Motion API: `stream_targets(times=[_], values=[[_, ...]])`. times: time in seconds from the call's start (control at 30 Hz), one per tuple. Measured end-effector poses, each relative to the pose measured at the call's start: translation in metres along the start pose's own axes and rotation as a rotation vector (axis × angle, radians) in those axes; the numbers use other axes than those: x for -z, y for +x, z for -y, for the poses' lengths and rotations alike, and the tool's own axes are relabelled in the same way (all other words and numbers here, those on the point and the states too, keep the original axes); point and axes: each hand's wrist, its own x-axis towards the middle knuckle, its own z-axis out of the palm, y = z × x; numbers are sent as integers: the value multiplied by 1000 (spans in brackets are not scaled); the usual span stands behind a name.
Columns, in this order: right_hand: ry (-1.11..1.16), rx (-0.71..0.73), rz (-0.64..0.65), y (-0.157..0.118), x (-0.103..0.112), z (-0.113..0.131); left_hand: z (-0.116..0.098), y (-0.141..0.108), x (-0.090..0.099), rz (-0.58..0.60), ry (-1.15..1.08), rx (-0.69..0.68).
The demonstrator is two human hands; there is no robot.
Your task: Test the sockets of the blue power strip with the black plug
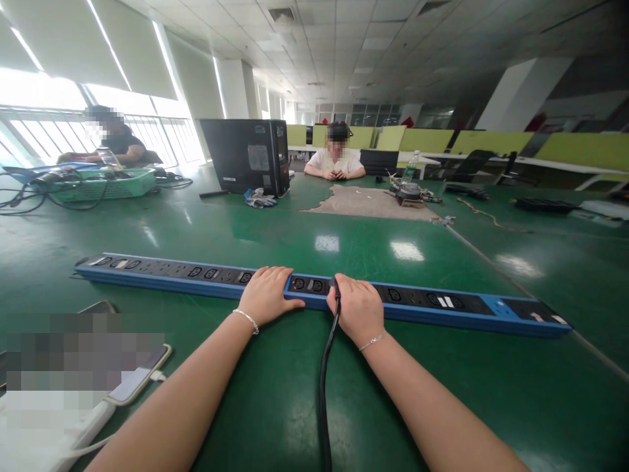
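Observation:
A long blue power strip (187, 283) with a black socket face lies across the green table in front of me. My left hand (266, 294) grips it left of the middle, fingers over the top and thumb along the near side. My right hand (361, 307) is closed around the plug of a black power cord (323, 387), held against the sockets right of the middle. Whether the plug sits fully in a socket is hidden by my fingers. From there the cord hangs toward me and leaves the view at the bottom.
A phone (140, 375) with a white cable lies at lower left. Farther back stand a green basket (103, 187) of cables, a black computer case (240, 157), gloves (261, 198) and a bottle (411, 168). One person (335, 160) sits opposite, another (115, 141) at far left.

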Motion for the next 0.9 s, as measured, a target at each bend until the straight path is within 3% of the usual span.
stream_targets(times=[0.33, 0.77, 0.9], values=[[-37, -22, -27, -9, -5, 5, 1, -1, -4, -54, -29, -11], [12, -198, -29, -8, -15, 2, -1, -1, -2, -36, -62, -4], [23, -181, -29, -7, -18, 1, -3, 0, 0, -34, -63, 20]])
